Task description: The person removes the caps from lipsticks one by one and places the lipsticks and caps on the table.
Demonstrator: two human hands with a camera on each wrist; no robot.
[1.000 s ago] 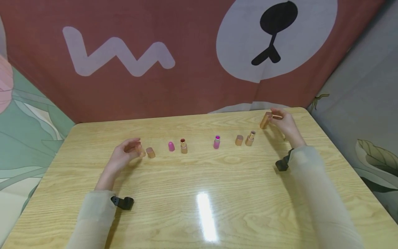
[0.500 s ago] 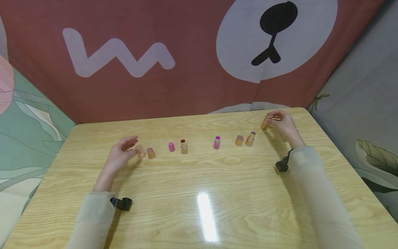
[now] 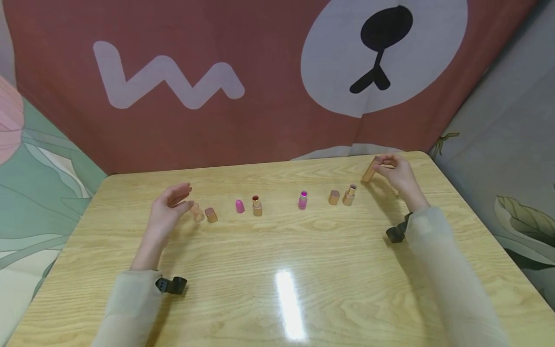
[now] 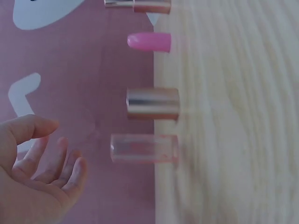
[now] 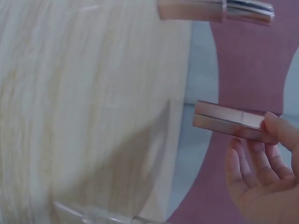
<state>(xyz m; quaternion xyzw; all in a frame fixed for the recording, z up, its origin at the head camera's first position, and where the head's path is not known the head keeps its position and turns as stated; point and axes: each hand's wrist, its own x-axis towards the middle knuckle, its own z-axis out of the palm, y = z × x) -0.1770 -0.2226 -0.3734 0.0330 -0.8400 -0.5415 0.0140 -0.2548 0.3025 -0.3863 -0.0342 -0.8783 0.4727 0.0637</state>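
In the head view my left hand (image 3: 166,208), fingers loosely bent and holding nothing, hovers left of a clear cap (image 3: 197,212). The left wrist view shows a gap between that hand and the clear cap. Beside it stands a rose-gold cap (image 3: 211,215). My right hand (image 3: 398,174) pinches one end of a capped rose-gold lipstick (image 5: 229,121) between thumb and fingers, tilted above the table's back right. Left of this hand stand an uncapped rose-gold lipstick (image 3: 349,195) and another rose-gold cap (image 3: 334,197).
A pink cap (image 3: 240,206) and an uncapped rose-gold lipstick (image 3: 257,206) stand left of centre; a pink tube (image 3: 302,200) is nearer the middle. Something clear (image 5: 84,212) lies low in the right wrist view. A brown cloth (image 3: 195,140) hangs behind the wooden table (image 3: 225,279).
My left hand has drawn back up and left from the clear cap, letting it go so it stands alone. My right hand has barely moved, still pinching the lipstick.
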